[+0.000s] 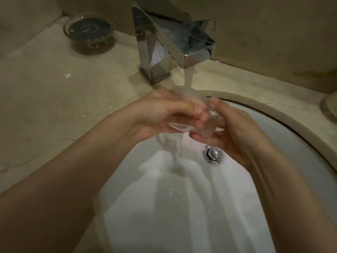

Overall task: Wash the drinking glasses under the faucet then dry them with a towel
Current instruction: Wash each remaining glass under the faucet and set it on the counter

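Observation:
A clear drinking glass (184,125) lies tilted between both hands under the running stream from the chrome faucet (175,44). My left hand (158,114) grips it from the left, fingers curled round its side. My right hand (229,128) holds it from the right, thumb up near the rim and fingers curled beneath. Water pours over the glass and spills down into the white sink (284,136). Much of the glass is hidden by fingers and water.
A glass soap dish (89,30) with a dark bar stands on the beige stone counter (45,99) at the back left. The drain (213,154) sits below my hands. A curved object edge (330,106) shows at the far right.

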Tool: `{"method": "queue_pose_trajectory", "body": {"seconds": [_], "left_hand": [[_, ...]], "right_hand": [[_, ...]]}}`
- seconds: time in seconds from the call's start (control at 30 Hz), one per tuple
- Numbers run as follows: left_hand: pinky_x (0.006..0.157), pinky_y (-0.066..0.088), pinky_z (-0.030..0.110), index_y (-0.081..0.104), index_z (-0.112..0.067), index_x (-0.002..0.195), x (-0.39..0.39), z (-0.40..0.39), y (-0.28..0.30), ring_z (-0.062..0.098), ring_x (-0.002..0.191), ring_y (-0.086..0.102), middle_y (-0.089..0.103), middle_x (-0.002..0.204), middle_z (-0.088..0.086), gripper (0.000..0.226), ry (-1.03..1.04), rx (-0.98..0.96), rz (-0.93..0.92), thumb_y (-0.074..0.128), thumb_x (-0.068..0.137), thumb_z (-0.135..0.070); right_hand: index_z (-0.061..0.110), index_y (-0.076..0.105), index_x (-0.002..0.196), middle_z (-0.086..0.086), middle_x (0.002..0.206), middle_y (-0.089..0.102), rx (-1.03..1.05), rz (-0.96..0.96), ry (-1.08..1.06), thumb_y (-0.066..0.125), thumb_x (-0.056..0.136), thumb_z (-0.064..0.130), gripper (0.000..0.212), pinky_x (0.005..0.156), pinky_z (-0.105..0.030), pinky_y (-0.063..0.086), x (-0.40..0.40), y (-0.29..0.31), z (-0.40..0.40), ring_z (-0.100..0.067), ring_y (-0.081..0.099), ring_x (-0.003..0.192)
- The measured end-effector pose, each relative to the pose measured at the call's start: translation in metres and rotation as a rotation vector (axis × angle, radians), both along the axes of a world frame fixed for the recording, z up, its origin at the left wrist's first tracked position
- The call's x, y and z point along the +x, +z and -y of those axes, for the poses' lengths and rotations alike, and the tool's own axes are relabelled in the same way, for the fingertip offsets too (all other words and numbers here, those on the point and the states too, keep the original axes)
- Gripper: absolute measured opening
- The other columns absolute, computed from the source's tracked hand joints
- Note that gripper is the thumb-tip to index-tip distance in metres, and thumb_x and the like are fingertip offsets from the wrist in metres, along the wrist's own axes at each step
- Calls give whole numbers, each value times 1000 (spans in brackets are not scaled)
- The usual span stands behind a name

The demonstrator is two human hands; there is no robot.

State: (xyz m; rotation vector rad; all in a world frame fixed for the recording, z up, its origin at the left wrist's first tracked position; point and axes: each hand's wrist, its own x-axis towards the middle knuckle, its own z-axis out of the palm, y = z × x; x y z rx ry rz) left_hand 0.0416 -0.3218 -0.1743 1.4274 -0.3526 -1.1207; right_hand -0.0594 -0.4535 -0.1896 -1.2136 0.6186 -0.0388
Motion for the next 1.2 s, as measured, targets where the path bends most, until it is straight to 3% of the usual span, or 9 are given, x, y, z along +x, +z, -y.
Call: {"method": "queue_pose_trajectory", "body": {"seconds": [0.07,0.17,0.37,0.5,0.57,0.7,0.83,1.07,1.2], "left_hand": [[81,58,36,70,-13,80,2,1,0,13,67,72,73,70,3,17,26,40,-48,70,63,-15],[85,54,38,70,-16,80,3,3,0,11,68,72,74,72,1,17,44,92,-104,70,63,-18],[82,57,38,75,-15,75,2,7,0,14,70,72,75,76,4,19,104,59,-139,72,56,-15],[72,56,34,71,-17,83,6,8,3,11,64,71,74,72,0,27,92,128,-121,71,57,-25],[74,54,35,70,-16,81,7,8,4,10,62,71,73,70,0,25,82,147,-122,72,58,-24],[75,57,35,73,-15,76,7,8,2,13,65,71,74,72,2,20,106,103,-146,74,56,-18],[82,51,38,74,-18,71,5,11,4,12,69,71,74,77,1,15,61,131,-123,73,57,-22],[86,46,39,72,-19,77,6,12,6,8,65,70,73,74,-2,20,-20,168,-118,73,58,-26],[79,48,32,73,-19,78,1,10,6,7,66,71,74,74,-1,14,-60,186,8,75,65,-25]], "right_hand": [[9,70,93,-12,85,69,-76,46,-2,68,83,14,11,73,-42,61,0,1,2,-26,69,77],[15,72,94,-7,88,71,-157,65,1,74,62,17,32,76,-44,58,-2,4,6,-24,69,79],[9,71,96,-17,89,73,4,-113,61,50,98,33,31,60,-32,60,2,10,7,-30,72,72],[10,69,99,-18,93,66,-56,-38,54,61,89,9,13,65,-36,61,5,9,8,-29,66,77],[11,67,106,-17,103,68,-106,-20,47,70,81,2,27,74,-41,61,2,9,10,-29,68,82],[7,67,106,-19,100,65,27,-60,44,60,91,16,19,65,-34,60,0,14,11,-31,67,81],[9,68,92,-14,81,69,49,-117,4,47,99,29,30,54,-26,56,-2,11,9,-27,68,71],[14,66,105,-19,107,67,-134,-6,66,62,86,1,23,68,-31,59,-12,9,12,-27,68,78],[39,60,113,-2,105,70,-314,-53,202,60,88,48,26,67,-31,56,-7,7,9,-23,68,79]]}}
